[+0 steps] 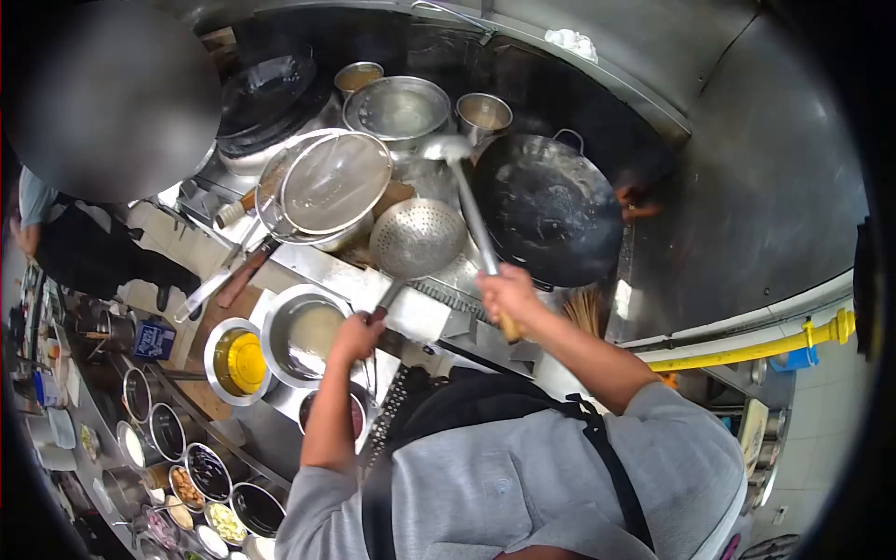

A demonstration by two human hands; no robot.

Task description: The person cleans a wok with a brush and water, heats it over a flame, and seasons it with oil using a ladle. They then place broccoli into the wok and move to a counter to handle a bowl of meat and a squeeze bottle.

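Note:
My left hand is closed around the dark handle of a round perforated skimmer, whose bowl is raised over the stove top. In my right hand is the wooden-ended handle of a long metal ladle. The ladle's bowl, somewhat blurred, is held left of a large black wok, near its rim. Beside my left hand stands a metal bowl of cloudy liquid. A smaller bowl of yellow oil sits to its left.
Mesh strainers rest on a pot left of the skimmer. A wide basin and small metal pots line the back. Orange flame shows right of the wok. Ingredient containers crowd the lower left. Another person stands far left.

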